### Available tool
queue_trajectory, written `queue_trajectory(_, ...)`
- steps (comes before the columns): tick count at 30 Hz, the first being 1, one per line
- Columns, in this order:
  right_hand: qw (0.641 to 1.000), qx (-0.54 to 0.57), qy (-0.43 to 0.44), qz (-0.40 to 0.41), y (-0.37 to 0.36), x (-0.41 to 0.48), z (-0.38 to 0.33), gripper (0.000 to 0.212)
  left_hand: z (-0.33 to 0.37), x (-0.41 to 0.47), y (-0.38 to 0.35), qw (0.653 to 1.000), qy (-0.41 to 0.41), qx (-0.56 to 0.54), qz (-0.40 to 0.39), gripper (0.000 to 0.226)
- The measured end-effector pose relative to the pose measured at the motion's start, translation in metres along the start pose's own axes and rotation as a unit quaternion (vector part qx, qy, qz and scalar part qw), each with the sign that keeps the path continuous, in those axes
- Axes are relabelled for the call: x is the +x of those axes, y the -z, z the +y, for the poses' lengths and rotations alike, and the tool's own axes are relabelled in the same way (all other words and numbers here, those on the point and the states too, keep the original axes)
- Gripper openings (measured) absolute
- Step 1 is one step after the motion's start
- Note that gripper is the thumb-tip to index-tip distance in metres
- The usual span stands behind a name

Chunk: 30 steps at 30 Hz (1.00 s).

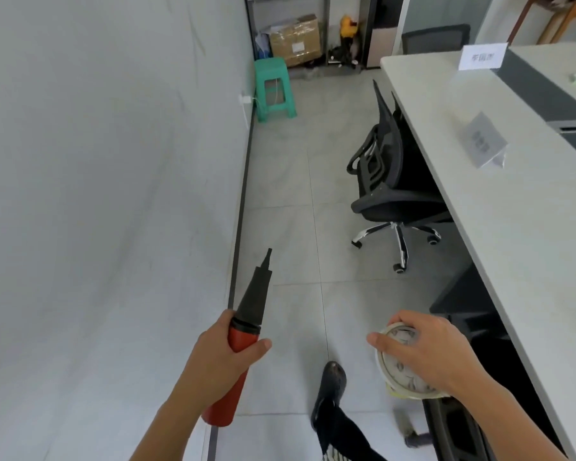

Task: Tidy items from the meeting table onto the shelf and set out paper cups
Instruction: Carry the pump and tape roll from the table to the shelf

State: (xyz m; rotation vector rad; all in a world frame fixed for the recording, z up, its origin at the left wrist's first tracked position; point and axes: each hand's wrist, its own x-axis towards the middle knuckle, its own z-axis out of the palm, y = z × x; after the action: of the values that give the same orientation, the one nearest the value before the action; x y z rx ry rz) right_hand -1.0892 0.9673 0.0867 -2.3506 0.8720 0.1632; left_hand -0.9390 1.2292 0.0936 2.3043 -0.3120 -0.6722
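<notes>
My left hand (218, 352) grips a red hand pump (243, 337) with a long black cone nozzle that points up and away over the floor. My right hand (423, 347) holds a round white clock (400, 367) from above, its face tilted toward me, just left of the meeting table's edge. The meeting table (499, 201) runs along the right side, pale grey with a dark strip down its middle. No paper cups or shelf are in view.
Two name cards (483, 140) (482, 56) stand on the table. A black swivel chair (391, 181) is pushed under it. A white curtain wall (113, 161) fills the left. A green stool (273, 89) and a cardboard box (295, 39) sit far ahead. My shoe (330, 384) steps on the tiled aisle.
</notes>
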Motion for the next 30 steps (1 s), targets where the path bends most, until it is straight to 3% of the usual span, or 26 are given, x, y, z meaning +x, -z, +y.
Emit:
queue_trajectory(8, 0.999, -0.021, 0.023, -0.008, 0.061, 0.213, -0.08, 0.051, 0.087, 0.182, 0.061, 0.999, -0.009, -0.007, 0.032, 0.031)
queue_trajectory(18, 0.999, 0.009, 0.023, -0.027, 0.085, 0.449, -0.168, 0.046, 0.108, 0.411, 0.123, 0.995, 0.047, -0.066, 0.052, 0.03)
queue_trajectory(25, 0.999, 0.023, -0.034, 0.004, 0.121, 0.613, -0.238, 0.045, 0.185, 0.619, 0.198, 0.998, -0.006, -0.055, 0.031, 0.029)
queue_trajectory(30, 0.997, 0.042, -0.066, 0.026, 0.155, 0.719, -0.264, 0.048, 0.26, 0.751, 0.226, 0.998, -0.061, -0.024, -0.025, 0.031)
